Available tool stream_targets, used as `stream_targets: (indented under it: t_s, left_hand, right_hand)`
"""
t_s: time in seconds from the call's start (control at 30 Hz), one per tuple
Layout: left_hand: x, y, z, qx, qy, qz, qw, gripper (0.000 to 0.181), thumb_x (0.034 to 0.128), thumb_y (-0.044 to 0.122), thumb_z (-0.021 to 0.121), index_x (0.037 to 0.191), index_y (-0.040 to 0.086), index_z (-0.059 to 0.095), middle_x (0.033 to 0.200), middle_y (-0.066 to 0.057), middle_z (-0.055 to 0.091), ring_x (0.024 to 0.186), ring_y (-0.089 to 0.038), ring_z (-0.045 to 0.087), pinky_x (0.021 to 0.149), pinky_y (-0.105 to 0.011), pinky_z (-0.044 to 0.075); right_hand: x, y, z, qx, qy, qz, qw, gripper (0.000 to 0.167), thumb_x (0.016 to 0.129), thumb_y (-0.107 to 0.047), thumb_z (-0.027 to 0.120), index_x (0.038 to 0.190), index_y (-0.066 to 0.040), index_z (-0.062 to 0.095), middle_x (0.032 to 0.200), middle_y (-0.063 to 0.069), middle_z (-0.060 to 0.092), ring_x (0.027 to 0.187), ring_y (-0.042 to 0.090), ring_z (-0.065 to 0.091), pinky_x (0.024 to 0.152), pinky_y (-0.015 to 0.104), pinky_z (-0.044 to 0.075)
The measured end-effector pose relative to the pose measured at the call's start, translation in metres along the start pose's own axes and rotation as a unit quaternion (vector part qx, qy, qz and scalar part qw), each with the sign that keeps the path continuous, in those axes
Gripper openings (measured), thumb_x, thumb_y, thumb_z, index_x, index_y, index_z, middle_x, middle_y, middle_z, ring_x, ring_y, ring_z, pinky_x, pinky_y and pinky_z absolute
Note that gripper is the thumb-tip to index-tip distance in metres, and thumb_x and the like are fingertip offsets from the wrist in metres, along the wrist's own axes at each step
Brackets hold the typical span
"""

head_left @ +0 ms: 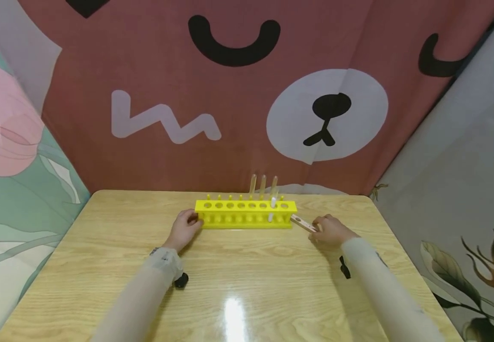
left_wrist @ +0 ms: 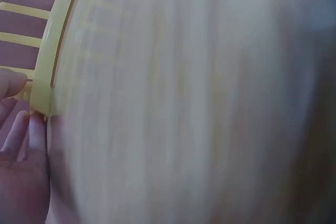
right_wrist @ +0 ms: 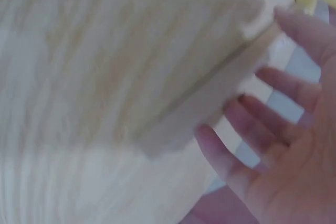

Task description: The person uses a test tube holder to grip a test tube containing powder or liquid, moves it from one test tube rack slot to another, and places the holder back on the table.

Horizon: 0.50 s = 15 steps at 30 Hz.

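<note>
A yellow test tube rack [head_left: 247,226] stands towards the back of the table. My left hand [head_left: 185,229] grips its left end; in the left wrist view, thumb and fingers [left_wrist: 37,135] meet around the end of the yellow frame [left_wrist: 50,59]. At the rack's right end, my right hand [head_left: 331,230] holds a wooden test tube clamp [head_left: 302,222] by its right part. The right wrist view is blurred, with the fingertips along the clamp [right_wrist: 205,95]. A white piece [head_left: 270,217] sits upright in a rack hole near the right.
Several clear tubes [head_left: 253,184] stand on the rack's back pegs, towards the right. A patterned curtain [head_left: 165,166] hangs just behind the table [head_left: 238,266]. Black straps hang below both sleeves. Fabric walls close in both sides.
</note>
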<state>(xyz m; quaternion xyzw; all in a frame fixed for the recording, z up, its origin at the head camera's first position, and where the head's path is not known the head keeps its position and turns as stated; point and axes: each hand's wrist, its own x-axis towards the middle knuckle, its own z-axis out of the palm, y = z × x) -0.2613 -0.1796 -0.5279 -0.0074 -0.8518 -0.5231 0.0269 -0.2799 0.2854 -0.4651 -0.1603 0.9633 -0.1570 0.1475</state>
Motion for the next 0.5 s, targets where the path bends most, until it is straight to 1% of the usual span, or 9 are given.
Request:
stream_targets:
  t_s: [0.07,0.13,0.2,0.27,0.3,0.4,0.5]
  left_hand:
    - [0.001,0.0,-0.006,0.019,-0.015,0.014,0.9996,0.028,0.0984,0.009,0.064,0.122,-0.005,0.06,0.136,-0.028,0.048,0.127,-0.041,0.051,0.107,-0.051,0.047]
    - [0.003,0.001,-0.012,0.04,-0.031,0.028,0.9983,0.03,0.0986,0.009,0.064,0.124,-0.005,0.058,0.134,-0.029,0.049,0.125,-0.042,0.053,0.106,-0.052,0.048]
    - [0.005,0.003,-0.019,0.064,-0.051,0.039,0.9959,0.032,0.099,0.01,0.063,0.126,-0.007,0.056,0.132,-0.029,0.049,0.123,-0.043,0.055,0.105,-0.053,0.049]
    - [0.008,0.007,-0.024,0.089,-0.074,0.043,0.9923,0.036,0.1,0.011,0.063,0.129,-0.007,0.054,0.131,-0.028,0.05,0.122,-0.042,0.057,0.104,-0.053,0.049]
    - [0.009,0.009,-0.027,0.098,-0.088,0.04,0.9905,0.037,0.1004,0.012,0.062,0.131,-0.007,0.053,0.131,-0.027,0.05,0.122,-0.042,0.057,0.104,-0.052,0.049]
    - [0.015,0.015,-0.036,0.132,-0.124,0.035,0.9828,0.04,0.1024,0.017,0.061,0.135,-0.005,0.052,0.133,-0.025,0.05,0.123,-0.041,0.057,0.105,-0.053,0.049]
    - [0.02,0.022,-0.045,0.17,-0.143,0.027,0.9748,0.041,0.1047,0.021,0.058,0.14,0.001,0.051,0.137,-0.024,0.048,0.124,-0.041,0.056,0.104,-0.053,0.049]
  right_hand:
    - [0.001,0.003,-0.006,0.021,-0.029,-0.01,0.9993,0.049,0.1,-0.027,0.066,0.133,0.007,0.056,0.129,0.03,0.056,0.116,0.045,0.056,0.093,0.059,0.05]
    - [0.002,0.008,-0.013,0.029,-0.054,-0.013,0.9981,0.052,0.102,-0.025,0.062,0.139,0.009,0.049,0.131,0.034,0.055,0.119,0.049,0.055,0.095,0.061,0.049]
    - [0.003,0.013,-0.02,0.024,-0.073,0.005,0.9971,0.057,0.103,-0.023,0.06,0.147,0.008,0.041,0.136,0.036,0.052,0.125,0.051,0.052,0.1,0.062,0.047]
    - [0.003,0.016,-0.027,0.007,-0.087,0.027,0.9958,0.063,0.103,-0.023,0.06,0.152,0.006,0.034,0.14,0.039,0.046,0.128,0.052,0.049,0.101,0.063,0.046]
    - [0.002,0.017,-0.03,-0.003,-0.091,0.04,0.995,0.065,0.103,-0.022,0.06,0.154,0.004,0.031,0.143,0.041,0.043,0.129,0.053,0.048,0.101,0.063,0.046]
    - [0.0,0.016,-0.04,-0.03,-0.087,0.065,0.9936,0.069,0.1,-0.02,0.061,0.156,0.002,0.027,0.148,0.042,0.033,0.132,0.057,0.041,0.1,0.067,0.044]
    - [-0.002,0.015,-0.05,-0.043,-0.064,0.083,0.9935,0.072,0.099,-0.019,0.063,0.157,0.0,0.025,0.152,0.042,0.024,0.135,0.063,0.029,0.099,0.074,0.039]
